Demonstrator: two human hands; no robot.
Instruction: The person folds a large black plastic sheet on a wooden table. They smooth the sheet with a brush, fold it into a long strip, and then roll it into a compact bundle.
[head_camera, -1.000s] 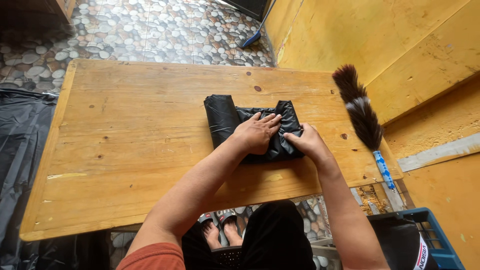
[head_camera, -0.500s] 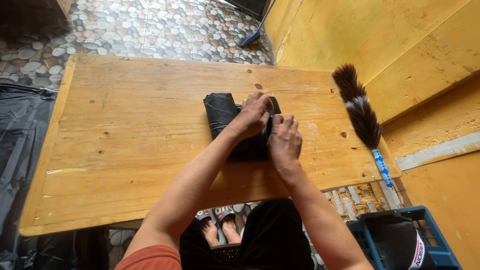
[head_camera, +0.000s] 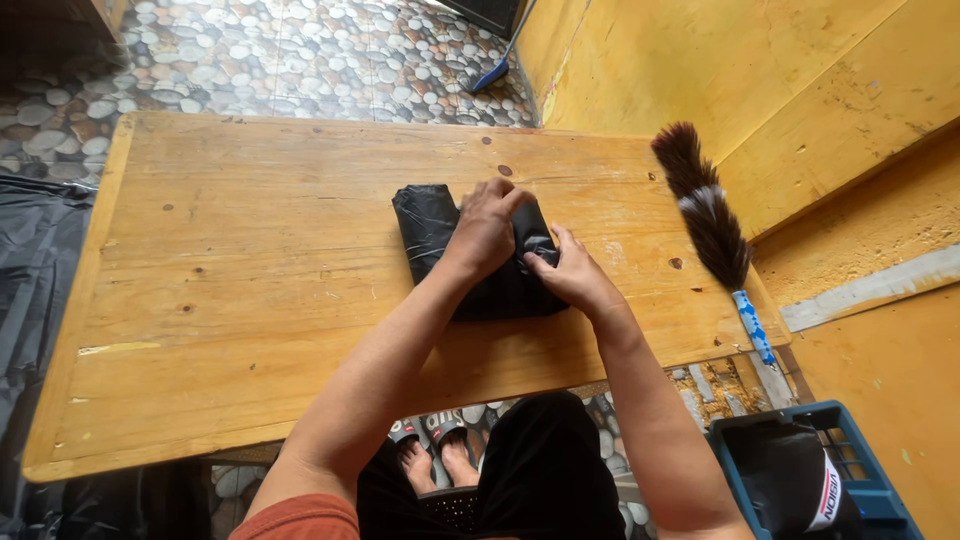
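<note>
A folded black plastic bag (head_camera: 432, 228) lies in the middle of a wooden table (head_camera: 250, 290). My left hand (head_camera: 487, 228) lies over its upper right part, fingers curled around the bag's far edge. My right hand (head_camera: 568, 273) sits just to the right and nearer me, fingers pinching the bag's right fold. Both hands cover much of the bag, and only its left end and near edge show.
A feather duster (head_camera: 706, 215) with a blue and white handle lies on the table's right end. A blue crate (head_camera: 880, 500) holding dark items stands at the lower right. Yellow boards rise on the right, black sheeting lies on the left, and a pebble floor shows beyond.
My right hand has folded the bag's right side leftward, making the bundle narrower. My left hand has shifted up onto the bag's far edge. The camera view is almost unchanged.
</note>
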